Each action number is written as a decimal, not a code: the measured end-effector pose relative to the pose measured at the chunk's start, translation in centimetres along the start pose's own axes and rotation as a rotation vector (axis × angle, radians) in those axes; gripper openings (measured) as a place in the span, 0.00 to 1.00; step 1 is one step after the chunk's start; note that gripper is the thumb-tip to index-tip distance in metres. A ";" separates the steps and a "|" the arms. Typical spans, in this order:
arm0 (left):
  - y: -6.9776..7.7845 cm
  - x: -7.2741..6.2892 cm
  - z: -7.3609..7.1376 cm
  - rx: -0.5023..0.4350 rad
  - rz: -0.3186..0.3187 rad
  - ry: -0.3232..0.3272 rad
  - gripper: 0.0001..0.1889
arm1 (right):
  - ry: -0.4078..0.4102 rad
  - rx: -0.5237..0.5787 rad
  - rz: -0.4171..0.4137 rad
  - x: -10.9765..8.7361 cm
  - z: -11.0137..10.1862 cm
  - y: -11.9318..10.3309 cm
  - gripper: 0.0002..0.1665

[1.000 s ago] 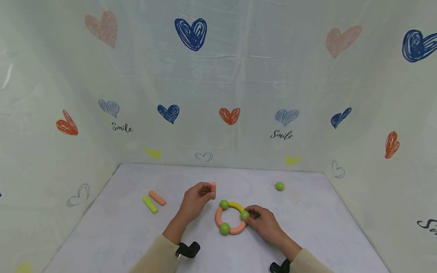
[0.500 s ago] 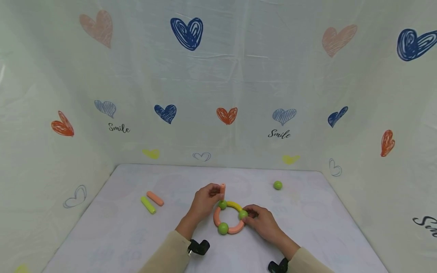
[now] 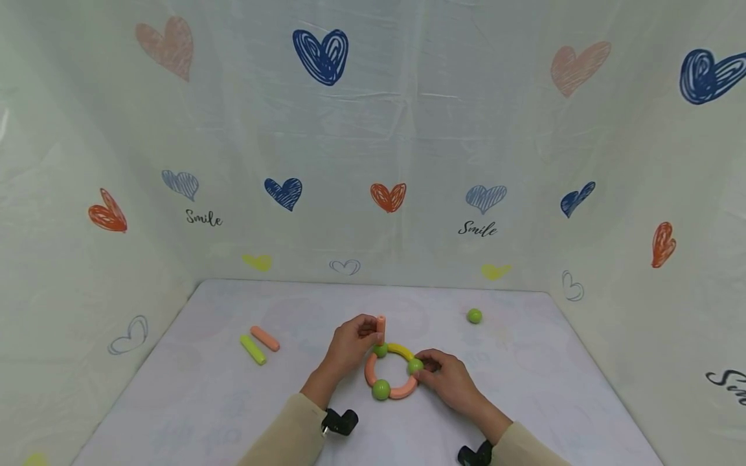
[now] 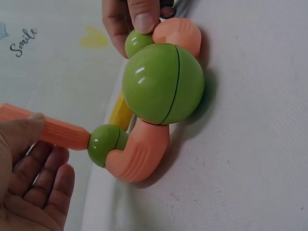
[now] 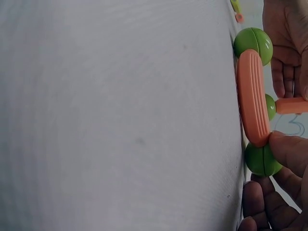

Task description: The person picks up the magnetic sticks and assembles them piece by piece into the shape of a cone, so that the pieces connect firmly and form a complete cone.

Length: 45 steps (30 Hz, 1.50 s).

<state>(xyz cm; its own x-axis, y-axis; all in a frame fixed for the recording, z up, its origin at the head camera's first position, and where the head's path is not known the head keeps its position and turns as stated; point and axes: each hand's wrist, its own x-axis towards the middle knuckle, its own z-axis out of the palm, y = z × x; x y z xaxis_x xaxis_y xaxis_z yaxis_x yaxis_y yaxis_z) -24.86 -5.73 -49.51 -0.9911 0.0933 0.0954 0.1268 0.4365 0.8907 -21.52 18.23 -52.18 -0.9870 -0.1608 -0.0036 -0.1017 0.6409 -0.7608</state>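
A ring of curved rods and green balls lies on the table, two rods orange and one yellow [image 3: 399, 350]. My left hand [image 3: 348, 346] pinches an orange rod [image 3: 381, 329] that stands upright on the ring's far-left green ball [image 4: 103, 144]. In the left wrist view the rod's lower end meets that ball; whether it is fixed there I cannot tell. At the ring's right side my right hand [image 3: 451, 382] grips another green ball [image 3: 415, 366] between thumb and fingers. The third green ball [image 3: 381, 389] sits at the near side, joined to a curved orange rod [image 5: 252, 98].
Left on the white table [image 3: 192, 388] lie a loose orange rod [image 3: 265, 338] and a yellow-green rod [image 3: 253, 349]. A loose green ball [image 3: 474, 316] rests at the back right. A curtain [image 3: 437, 129] printed with hearts hangs behind and at both sides.
My left hand has moved right, bringing the upright orange rod from beside the ring onto its far-left green ball. The right hand keeps its grip in the same place.
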 end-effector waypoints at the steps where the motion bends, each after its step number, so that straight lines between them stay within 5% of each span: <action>1: 0.0 0.0 0.0 0.006 -0.004 -0.003 0.13 | 0.001 0.002 0.002 0.0 0.0 0.0 0.18; 8: -0.5 -0.3 0.5 0.094 -0.051 -0.004 0.15 | -0.014 -0.002 -0.002 0.0 0.0 0.1 0.19; 18: -1.3 -0.5 0.9 0.139 -0.023 -0.009 0.15 | 0.000 0.003 -0.018 -0.9 0.4 0.0 0.19; 25: -1.5 -1.1 0.4 0.122 0.000 -0.022 0.18 | -0.138 0.033 -0.098 -1.1 0.3 0.1 0.23; 35: -2.1 -2.3 -1.6 0.115 -0.006 0.023 0.18 | -0.202 0.013 -0.141 -1.1 0.0 0.1 0.21; 45: -3.1 -3.1 -6.3 0.185 0.003 0.168 0.17 | -0.168 -0.012 -0.126 -1.2 0.3 -0.2 0.22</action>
<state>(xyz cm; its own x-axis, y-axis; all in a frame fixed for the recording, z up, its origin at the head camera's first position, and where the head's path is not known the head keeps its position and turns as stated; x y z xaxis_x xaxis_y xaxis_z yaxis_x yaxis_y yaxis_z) -22.45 -13.06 -49.75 -0.9817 -0.0488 0.1839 0.1196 0.5939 0.7956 -20.24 18.09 -52.17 -0.9316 -0.3630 -0.0175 -0.2259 0.6162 -0.7545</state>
